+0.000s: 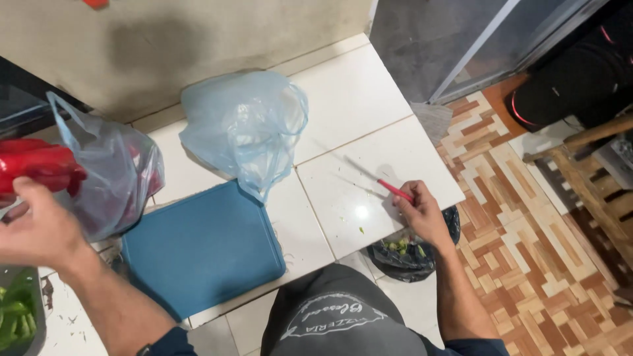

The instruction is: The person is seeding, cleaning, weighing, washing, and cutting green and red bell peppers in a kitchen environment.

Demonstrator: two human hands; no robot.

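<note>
- Here, at the far left edge, a bowl (16, 316) of cut green pieces sits below the left hand's wrist, only partly in frame.
- The left hand (36, 227) is seen from the back, its fingers curled toward a red pepper (36, 165) just above them; the fingertips are hidden behind the hand, so I cannot tell whether they grip the pepper or only touch it.
- The pepper pokes out of a thin clear bag (115, 175) that bulges just right of those fingers, with more red showing through the plastic.
- Right of and below the left fingers, a blue cutting board (204, 247) lies flat on the white tiled counter (343, 99), well apart from both hands.
- Above the board, about midway between the two hands, a crumpled pale blue bag (244, 125) rests on the counter, its lower tip touching the board's top edge.
- The right hand (422, 217) is closed around the red handle of a knife (379, 181); the blade runs up and left from the fingers, lying low over the tile.
- A few green scraps lie on the tile just left of the right fingers.
- Directly below the right hand, past the counter edge, a black trash bag (409, 257) hangs open with green trimmings inside.
- Right of that hand lies a patterned wooden floor (527, 217).
</note>
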